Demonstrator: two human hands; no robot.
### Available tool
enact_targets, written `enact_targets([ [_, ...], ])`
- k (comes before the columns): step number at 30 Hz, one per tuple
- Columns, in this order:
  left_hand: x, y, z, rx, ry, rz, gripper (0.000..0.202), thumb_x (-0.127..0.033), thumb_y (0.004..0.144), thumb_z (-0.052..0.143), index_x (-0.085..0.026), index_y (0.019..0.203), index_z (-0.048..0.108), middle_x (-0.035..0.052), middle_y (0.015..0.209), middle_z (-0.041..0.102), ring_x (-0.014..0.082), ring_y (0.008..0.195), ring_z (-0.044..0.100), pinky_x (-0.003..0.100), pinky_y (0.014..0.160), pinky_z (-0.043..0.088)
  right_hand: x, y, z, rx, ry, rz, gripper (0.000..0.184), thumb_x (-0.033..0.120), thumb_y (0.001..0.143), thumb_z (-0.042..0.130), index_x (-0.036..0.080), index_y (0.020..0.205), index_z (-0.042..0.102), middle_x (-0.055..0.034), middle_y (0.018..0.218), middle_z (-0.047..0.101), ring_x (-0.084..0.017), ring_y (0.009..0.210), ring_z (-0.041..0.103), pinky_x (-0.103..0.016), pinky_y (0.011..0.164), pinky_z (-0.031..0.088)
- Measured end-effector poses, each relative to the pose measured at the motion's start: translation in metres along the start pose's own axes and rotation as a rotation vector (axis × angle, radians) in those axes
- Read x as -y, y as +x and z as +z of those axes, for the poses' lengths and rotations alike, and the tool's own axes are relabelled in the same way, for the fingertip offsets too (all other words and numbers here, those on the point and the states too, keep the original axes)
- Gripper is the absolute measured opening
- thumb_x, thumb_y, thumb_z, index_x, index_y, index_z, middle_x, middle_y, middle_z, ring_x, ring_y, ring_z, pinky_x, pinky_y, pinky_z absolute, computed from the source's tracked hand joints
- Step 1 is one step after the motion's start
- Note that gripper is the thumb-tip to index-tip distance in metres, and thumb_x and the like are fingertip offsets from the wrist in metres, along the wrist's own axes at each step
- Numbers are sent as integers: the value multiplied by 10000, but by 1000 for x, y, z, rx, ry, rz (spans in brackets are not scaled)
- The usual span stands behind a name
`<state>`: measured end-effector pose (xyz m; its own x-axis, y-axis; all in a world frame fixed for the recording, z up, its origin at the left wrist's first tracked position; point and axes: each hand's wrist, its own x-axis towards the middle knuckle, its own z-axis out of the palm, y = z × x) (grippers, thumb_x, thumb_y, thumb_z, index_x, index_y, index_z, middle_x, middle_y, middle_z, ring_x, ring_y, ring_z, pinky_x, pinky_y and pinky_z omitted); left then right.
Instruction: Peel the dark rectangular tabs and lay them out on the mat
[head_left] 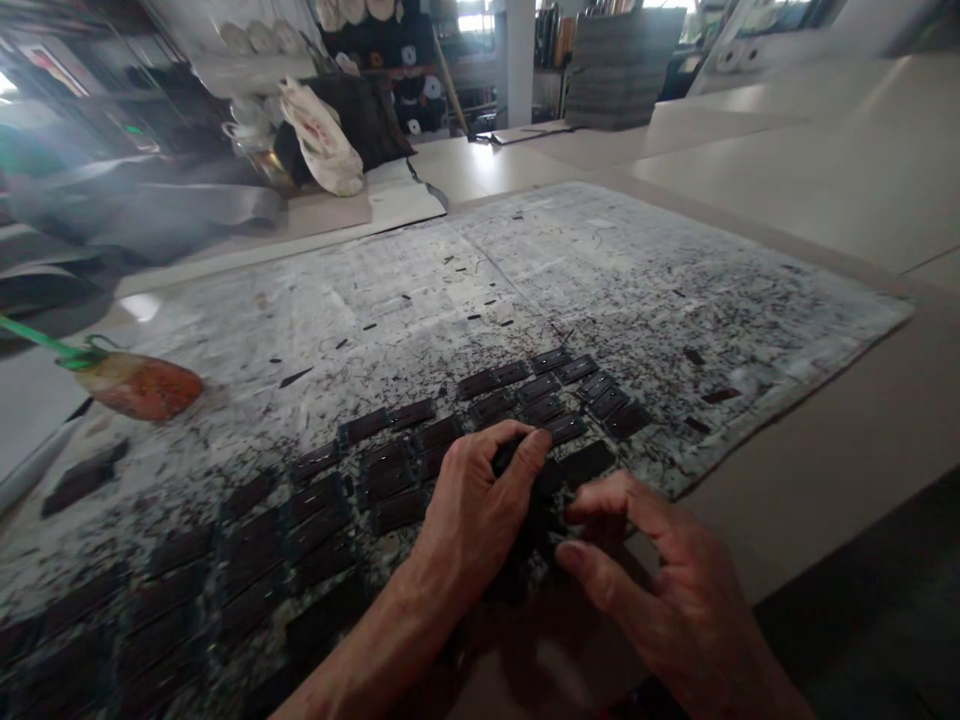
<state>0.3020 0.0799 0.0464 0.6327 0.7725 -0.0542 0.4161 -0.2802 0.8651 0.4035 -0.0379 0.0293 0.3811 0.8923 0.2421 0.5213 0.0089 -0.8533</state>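
Observation:
My left hand (472, 510) is closed around a small stack of dark rectangular pieces (529, 535) at the near edge of a stained grey work mat (637, 260). My right hand (667, 590) sits just right of it, thumb and forefinger pinched on the same dark stack. Several dark rectangular pieces (555, 395) lie in rows on the mat, running from beside my hands toward the lower left (247, 550). Part of the stack is hidden under my fingers.
A glue brush with a green handle and reddish-brown head (135, 385) lies at the left of the mat. A pale table (825, 450) runs right and back. Rolls, a white bag (322, 140) and shelving stand at the far left.

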Motion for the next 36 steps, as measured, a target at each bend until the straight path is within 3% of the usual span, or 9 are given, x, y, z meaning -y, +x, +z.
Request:
enact_targets([
  [4, 0, -1, 0, -6, -2, 4, 316, -410, 904, 490, -183, 763, 659, -40, 712, 624, 139, 708, 531, 220, 647, 364, 0, 3, 0, 35, 28, 84, 149, 253, 832, 552, 226, 690, 588, 56, 625, 582, -85, 586, 550, -153, 563, 425],
  [9, 2, 0, -3, 5, -29, -10, 318, -415, 901, 489, -182, 786, 672, -26, 758, 657, 154, 748, 551, 224, 677, 377, -6, 2, -6, 81, 108, 260, 189, 331, 854, 533, 220, 725, 615, 45, 639, 597, -96, 583, 554, -164, 536, 424],
  [16, 1, 1, -7, 228, -149, -50, 324, -463, 856, 547, -184, 857, 712, 0, 804, 688, 174, 770, 593, 216, 658, 424, -14, 3, -12, 100, 251, 418, 197, 377, 848, 539, 200, 777, 588, 32, 635, 587, -114, 578, 541, -194, 515, 428],
  [20, -1, -2, -8, 395, -262, -159, 291, -442, 830, 591, -169, 792, 686, -19, 675, 612, 116, 604, 516, 183, 516, 374, -16, 5, -15, 65, 276, 444, 181, 360, 848, 539, 198, 775, 572, 31, 631, 574, -113, 569, 539, -201, 512, 426],
  [23, -3, -4, -3, 384, -283, -189, 315, -429, 847, 564, -158, 700, 631, -43, 591, 522, 86, 525, 431, 173, 468, 332, -17, 6, -16, 68, 394, 472, 164, 357, 804, 597, 197, 780, 576, 28, 646, 586, -112, 572, 554, -198, 514, 443],
  [25, -5, -5, 2, 362, -287, -182, 330, -436, 861, 537, -162, 693, 616, -39, 604, 527, 92, 544, 447, 174, 479, 348, -18, 7, -18, 78, 482, 491, 166, 347, 761, 644, 195, 778, 580, 33, 638, 592, -105, 556, 558, -194, 513, 453],
  [31, -12, 0, 15, 339, -77, -86, 318, -394, 895, 481, -194, 682, 605, -29, 628, 595, 117, 588, 529, 191, 519, 375, -30, 19, -38, 115, 425, 475, 195, 355, 751, 656, 191, 714, 557, 43, 572, 572, -95, 506, 545, -186, 476, 447],
  [36, -14, 6, 17, 399, 319, 76, 237, -292, 919, 427, -229, 795, 619, -17, 714, 667, 145, 647, 619, 220, 566, 392, -54, 37, -65, 31, 66, 341, 114, 307, 799, 611, 197, 775, 587, 33, 602, 589, -112, 542, 560, -206, 502, 451],
])
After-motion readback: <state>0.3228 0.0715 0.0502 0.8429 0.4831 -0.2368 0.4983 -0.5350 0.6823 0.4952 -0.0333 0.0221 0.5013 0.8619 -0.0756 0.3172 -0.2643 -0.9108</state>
